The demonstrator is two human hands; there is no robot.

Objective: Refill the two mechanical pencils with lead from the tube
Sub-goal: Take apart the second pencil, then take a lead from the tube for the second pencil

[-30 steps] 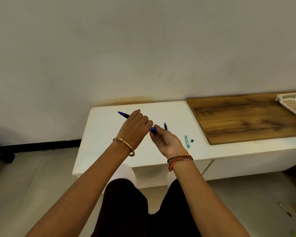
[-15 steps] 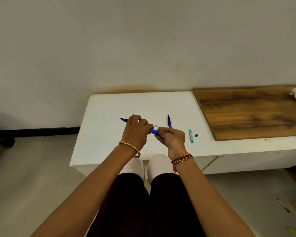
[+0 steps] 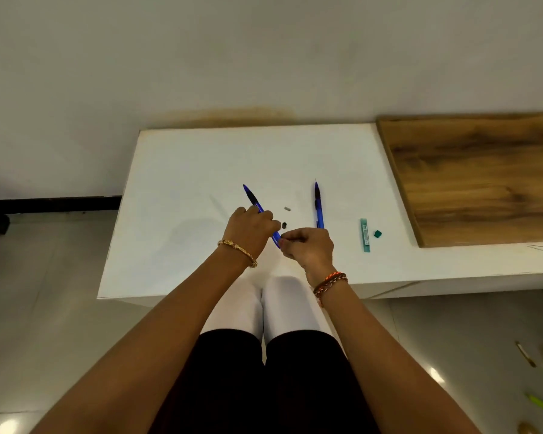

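Pale grey wall [image 3: 264, 51] rises behind the low white surface [image 3: 176, 183] that I sit at, with my knees just under its near edge. My left hand [image 3: 248, 231] has its fingers curled round the barrel of a blue mechanical pencil [image 3: 254, 200], whose dark tip points up and away from me, past my knuckles to the far left. The pencil's back end comes out below that hand and meets my right hand [image 3: 308, 247], whose fingers are bunched and pinched together right at that end; whether they hold a lead or a cap there I cannot tell, it is too small to see. The two hands nearly touch over the near middle of the surface.

Just beyond my right hand lies the second blue pencil [image 3: 318, 205], flat on the surface, its tip pointing away from me and its back end just beside my knuckles. Between the two pencils, just past my hands, sit a small dark cap [image 3: 284, 225] and, a little farther off, a small pale piece [image 3: 287, 209]. To the right of my right hand lies the green lead tube [image 3: 365, 234], lengthwise toward me, with its small green cap [image 3: 377, 234] just beside it on the far side from my hands. Farther right a wooden board [image 3: 477, 177] rests on the surface. A gold bangle [image 3: 237, 252] circles my left wrist and braided orange threads [image 3: 330, 281] my right.
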